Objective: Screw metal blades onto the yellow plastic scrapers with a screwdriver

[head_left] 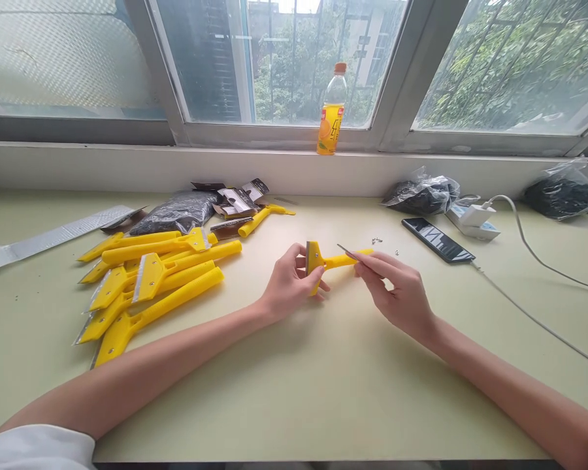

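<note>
My left hand (pixel 288 284) grips the head of a yellow scraper (pixel 337 261), whose handle points right. Pinched in my right hand (pixel 400 292) is a thin metal rod (pixel 345 250); its tip is just above the scraper's handle, and its far end is hidden by my fingers. Past the handle's end lie several tiny metal screws (pixel 376 241). Left of my hands sits a pile of yellow scrapers (pixel 149 277) with blades in their heads. Another yellow scraper (pixel 255 220) lies behind, apart from the pile.
A bag of dark pieces (pixel 176 212) and small dark packets (pixel 238 201) lie at the back left, beside a long silvery strip (pixel 61 234). To the right are a phone (pixel 438 240) on a cable, a white charger (pixel 477 214) and plastic bags (pixel 421 192). A drink bottle (pixel 331 117) stands on the sill.
</note>
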A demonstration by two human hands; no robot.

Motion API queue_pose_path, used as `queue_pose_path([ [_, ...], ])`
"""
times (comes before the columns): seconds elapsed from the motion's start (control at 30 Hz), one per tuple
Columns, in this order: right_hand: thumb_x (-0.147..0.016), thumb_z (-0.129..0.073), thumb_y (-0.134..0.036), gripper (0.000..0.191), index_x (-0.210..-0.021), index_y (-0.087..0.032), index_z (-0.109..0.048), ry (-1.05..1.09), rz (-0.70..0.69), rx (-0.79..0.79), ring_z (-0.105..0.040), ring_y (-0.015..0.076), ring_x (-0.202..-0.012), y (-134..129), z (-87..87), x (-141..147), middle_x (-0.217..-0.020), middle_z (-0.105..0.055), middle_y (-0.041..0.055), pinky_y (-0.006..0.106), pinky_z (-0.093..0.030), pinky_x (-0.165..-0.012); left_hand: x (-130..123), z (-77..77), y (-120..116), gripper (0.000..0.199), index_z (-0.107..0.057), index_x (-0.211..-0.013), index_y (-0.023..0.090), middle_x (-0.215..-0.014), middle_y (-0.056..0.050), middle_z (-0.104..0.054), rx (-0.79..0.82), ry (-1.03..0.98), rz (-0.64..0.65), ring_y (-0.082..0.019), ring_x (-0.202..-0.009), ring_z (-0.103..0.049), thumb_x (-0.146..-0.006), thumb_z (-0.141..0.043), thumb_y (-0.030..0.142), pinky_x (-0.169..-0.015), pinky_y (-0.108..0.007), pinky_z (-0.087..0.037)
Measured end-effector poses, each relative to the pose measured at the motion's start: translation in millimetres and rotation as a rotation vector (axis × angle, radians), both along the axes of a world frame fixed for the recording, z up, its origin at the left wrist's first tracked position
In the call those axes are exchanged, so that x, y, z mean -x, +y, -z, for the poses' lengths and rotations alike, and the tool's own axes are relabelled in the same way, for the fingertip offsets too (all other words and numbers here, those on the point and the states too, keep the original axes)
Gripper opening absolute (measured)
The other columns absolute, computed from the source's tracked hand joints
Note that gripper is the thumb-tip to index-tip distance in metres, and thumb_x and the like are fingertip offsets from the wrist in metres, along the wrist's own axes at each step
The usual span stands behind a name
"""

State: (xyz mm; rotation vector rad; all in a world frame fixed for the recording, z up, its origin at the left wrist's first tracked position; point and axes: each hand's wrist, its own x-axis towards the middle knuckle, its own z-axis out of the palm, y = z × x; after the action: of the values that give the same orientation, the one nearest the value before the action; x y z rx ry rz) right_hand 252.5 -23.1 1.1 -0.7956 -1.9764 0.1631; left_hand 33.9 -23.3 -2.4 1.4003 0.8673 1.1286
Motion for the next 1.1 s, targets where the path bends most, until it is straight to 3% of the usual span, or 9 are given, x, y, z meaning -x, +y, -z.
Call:
queue_pose_path([
  [0.1,-0.1,-0.056,-0.017,0.038,-0.134,-0.028,-0.068,-0.091,0.084,-0.087,-0.039,0.0104,-0.054,4,8.5,-10,-0.065,-0.049,-0.0032,0.025,-0.035,-0.051,1,-0.5,1,0.041,-0.041,-0.098,0.02,-0.104,-0.008,-0.068,0.015,-0.014,-0.031,-0.02,-0.07,-0.075,-0.088,-0.073,0.044,-0.054,-0.037,-0.066],
  [0.27,-0.096,-0.056,-0.01,0.044,-0.136,-0.025,-0.067,-0.165,0.004,-0.18,-0.03,0.0093,-0.051,1,11.4,-11,-0.059,-0.041,-0.0067,0.023,-0.03,-0.05,0,0.4,0,0.042,-0.04,-0.096,0.021,-0.103,-0.006,-0.067,-0.006,-0.008,-0.031,-0.019,-0.07,-0.075,-0.088,-0.073,0.045,-0.052,-0.034,-0.065],
  [0.43,-0.096,-0.054,-0.009,0.043,-0.134,-0.024,-0.067,-0.163,0.001,-0.206,-0.029,0.0091,-0.051,-5,10.2,-2,-0.058,-0.04,-0.007,0.022,-0.03,-0.05,0,0.4,-1,0.042,-0.038,-0.094,0.021,-0.092,-0.003,-0.066,-0.053,0.03,-0.024,-0.019,-0.071,-0.074,-0.089,-0.071,0.045,-0.052,-0.029,-0.063],
  [1.1,-0.097,-0.054,-0.01,0.037,-0.129,-0.023,-0.069,-0.201,0.036,-0.239,-0.032,0.0084,-0.049,-6,8.6,-1,-0.055,-0.044,-0.0073,0.022,-0.03,-0.05,-1,-1.3,-4,0.042,-0.036,-0.091,0.022,-0.092,-0.002,-0.066,-0.08,0.07,-0.032,-0.018,-0.071,-0.074,-0.09,-0.07,0.046,-0.051,-0.027,-0.062],
])
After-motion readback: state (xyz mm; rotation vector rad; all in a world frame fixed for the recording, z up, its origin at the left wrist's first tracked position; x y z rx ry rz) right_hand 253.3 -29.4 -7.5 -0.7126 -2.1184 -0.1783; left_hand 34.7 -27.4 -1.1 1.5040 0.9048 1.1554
